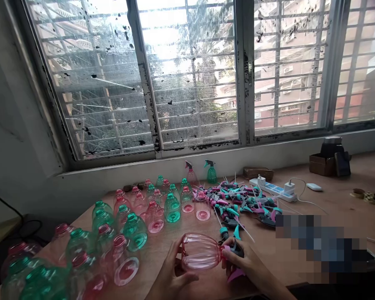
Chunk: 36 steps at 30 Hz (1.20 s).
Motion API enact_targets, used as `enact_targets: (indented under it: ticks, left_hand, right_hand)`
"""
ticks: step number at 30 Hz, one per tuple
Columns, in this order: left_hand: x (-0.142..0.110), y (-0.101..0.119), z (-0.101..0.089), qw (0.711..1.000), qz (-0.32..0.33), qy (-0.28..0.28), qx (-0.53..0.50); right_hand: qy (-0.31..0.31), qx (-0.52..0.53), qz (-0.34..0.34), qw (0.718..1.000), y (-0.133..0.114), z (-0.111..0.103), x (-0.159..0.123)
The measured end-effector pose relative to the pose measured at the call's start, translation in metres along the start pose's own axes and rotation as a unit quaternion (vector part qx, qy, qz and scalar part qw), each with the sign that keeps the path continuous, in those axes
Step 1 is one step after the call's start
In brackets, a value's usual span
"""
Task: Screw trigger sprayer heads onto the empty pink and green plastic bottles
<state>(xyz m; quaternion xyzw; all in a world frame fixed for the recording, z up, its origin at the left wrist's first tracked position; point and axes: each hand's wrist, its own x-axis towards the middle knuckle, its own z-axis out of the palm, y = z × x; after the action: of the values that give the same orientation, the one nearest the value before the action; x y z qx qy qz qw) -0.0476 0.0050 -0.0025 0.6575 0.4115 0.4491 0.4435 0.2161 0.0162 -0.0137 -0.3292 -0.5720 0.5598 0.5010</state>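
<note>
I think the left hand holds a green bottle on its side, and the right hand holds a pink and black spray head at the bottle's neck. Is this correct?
Not quite: the head view shows that the bottle is pink, not green. The left hand does hold it on its side, with the right hand holding the spray head at its neck.

Head view: worn camera, set above the near side of the tabletop [337, 200], facing forward and down. Left hand [179, 262] and right hand [236, 258] close, near 6 o'clock; windows [190, 75] farther, toward 12; grey wall [15, 125] at 9. Frame tilted: sill [284, 146] climbs toward 3.
</note>
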Motion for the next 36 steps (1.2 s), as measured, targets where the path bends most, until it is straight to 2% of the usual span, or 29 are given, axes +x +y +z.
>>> enact_targets:
  ticks: [6,10,15,22,27,33,36]
  left_hand:
    - [-0.002,-0.004,-0.004,0.999,0.015,0.016,0.038]
    - [-0.002,-0.004,-0.005,1.0,0.019,-0.001,0.02]
    - [0.001,-0.011,-0.008,0.995,0.075,-0.021,0.068]
    - [-0.002,-0.014,-0.008,0.995,0.066,-0.047,0.062]
    - [-0.005,-0.01,-0.005,0.996,0.053,-0.066,-0.009]
    - [-0.004,-0.006,-0.002,0.995,0.059,-0.064,0.056]
    - [-0.006,-0.001,-0.002,0.994,0.061,-0.066,0.066]
  right_hand:
    - [0.008,-0.003,-0.001,1.0,-0.001,0.001,-0.001]
    - [0.0,0.019,0.004,1.0,0.001,0.0,-0.001]
    - [-0.008,0.05,0.011,0.999,0.002,-0.002,0.0]
    - [-0.011,0.055,0.032,0.998,0.006,-0.005,0.001]
    - [-0.007,0.059,0.031,0.998,0.012,-0.009,0.003]
    - [0.035,0.025,-0.006,0.999,0.009,-0.009,0.002]
    - [0.023,0.025,0.001,0.999,0.004,-0.008,0.0]
